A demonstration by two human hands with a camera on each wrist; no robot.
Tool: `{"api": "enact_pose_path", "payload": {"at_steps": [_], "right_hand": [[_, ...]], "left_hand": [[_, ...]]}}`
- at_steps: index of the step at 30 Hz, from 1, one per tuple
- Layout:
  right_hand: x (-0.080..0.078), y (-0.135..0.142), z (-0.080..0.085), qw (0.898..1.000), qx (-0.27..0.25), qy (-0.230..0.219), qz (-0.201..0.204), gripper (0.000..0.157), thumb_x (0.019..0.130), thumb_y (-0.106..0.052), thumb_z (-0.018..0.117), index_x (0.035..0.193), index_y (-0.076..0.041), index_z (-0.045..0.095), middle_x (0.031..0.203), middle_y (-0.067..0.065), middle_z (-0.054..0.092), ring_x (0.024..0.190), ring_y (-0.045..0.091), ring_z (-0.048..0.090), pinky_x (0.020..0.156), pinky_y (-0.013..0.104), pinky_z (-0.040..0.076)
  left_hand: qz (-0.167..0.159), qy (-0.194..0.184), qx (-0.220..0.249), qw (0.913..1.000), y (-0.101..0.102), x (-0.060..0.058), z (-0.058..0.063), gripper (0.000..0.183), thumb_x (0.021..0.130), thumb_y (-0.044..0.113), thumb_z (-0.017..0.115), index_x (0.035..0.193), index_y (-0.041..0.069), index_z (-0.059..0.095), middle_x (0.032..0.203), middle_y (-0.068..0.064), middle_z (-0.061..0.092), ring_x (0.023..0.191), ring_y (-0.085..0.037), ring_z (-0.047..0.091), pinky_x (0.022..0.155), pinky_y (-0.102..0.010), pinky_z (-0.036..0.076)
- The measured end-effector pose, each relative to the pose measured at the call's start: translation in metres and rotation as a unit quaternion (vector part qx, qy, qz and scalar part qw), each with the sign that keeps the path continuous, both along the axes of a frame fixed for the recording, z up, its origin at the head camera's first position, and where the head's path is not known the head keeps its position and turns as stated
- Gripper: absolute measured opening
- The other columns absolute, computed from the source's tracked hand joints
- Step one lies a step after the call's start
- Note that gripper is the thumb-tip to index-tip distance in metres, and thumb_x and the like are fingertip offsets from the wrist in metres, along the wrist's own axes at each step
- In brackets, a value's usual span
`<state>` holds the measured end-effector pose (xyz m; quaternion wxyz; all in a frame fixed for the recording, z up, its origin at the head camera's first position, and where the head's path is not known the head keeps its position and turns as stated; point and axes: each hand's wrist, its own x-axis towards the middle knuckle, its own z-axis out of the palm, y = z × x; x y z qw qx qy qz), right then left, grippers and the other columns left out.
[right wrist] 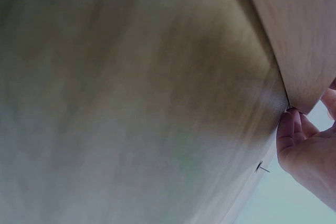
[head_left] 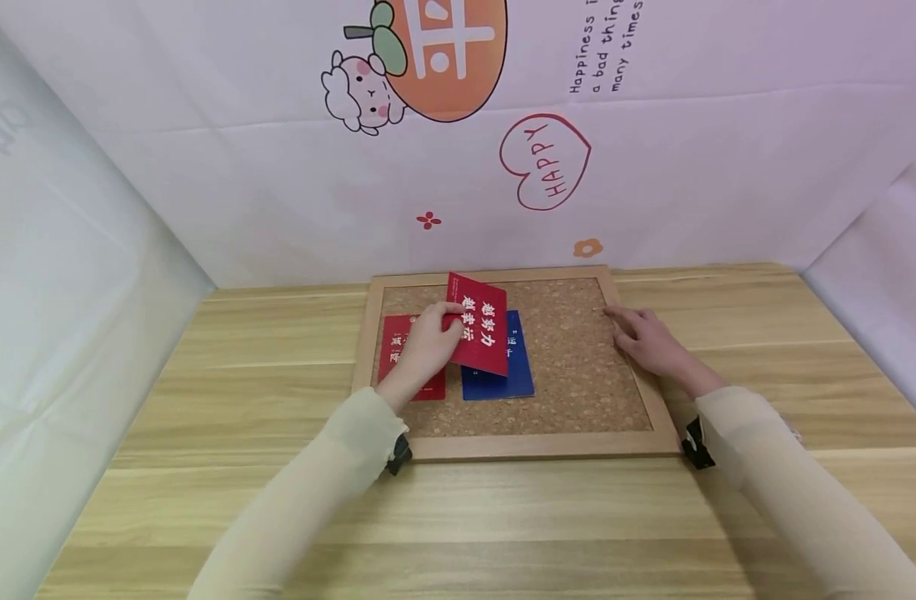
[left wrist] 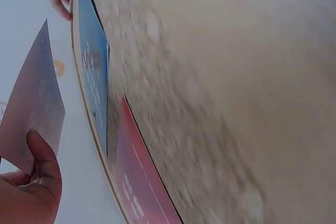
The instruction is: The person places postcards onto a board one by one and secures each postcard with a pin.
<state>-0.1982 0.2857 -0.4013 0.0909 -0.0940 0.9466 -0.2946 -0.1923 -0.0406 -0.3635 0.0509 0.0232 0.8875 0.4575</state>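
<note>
A red card (head_left: 489,321) with white characters is pinched at its left edge by my left hand (head_left: 425,343). It is tilted above a blue card (head_left: 513,385) and covers part of it. In the left wrist view, the thumb presses on the raised card (left wrist: 37,98). Another red card (head_left: 397,332) lies on the cork board (head_left: 585,358), partly behind my left wrist. My right hand (head_left: 653,343) holds the board's right wooden edge. The right wrist view has curled fingers (right wrist: 286,135) against the outer side of the frame (right wrist: 302,40).
The framed board lies on a light wooden table (head_left: 277,375), close to a white printed backdrop (head_left: 292,200) with a red heart and cartoon figures. White sheets stand at both sides. Black wrist gear (head_left: 698,446) shows below the sleeves.
</note>
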Motion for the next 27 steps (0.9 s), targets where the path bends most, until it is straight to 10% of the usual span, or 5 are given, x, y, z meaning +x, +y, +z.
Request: {"api": "enact_pose_path", "payload": {"at_steps": [27], "right_hand": [[0.001, -0.001, 0.001, 1.000, -0.001, 0.003, 0.003, 0.048, 0.101, -0.014, 0.039, 0.144, 0.003, 0.031, 0.137, 0.044, 0.027, 0.124, 0.057, 0.029, 0.098, 0.070, 0.029]], "left_hand": [[-0.089, -0.029, 0.011, 0.9955, 0.053, 0.016, -0.004, 0.034, 0.102, 0.012, 0.042, 0.134, 0.009, 0.053, 0.141, -0.013, 0.048, 0.124, -0.027, 0.053, 0.101, -0.040, 0.047]]}}
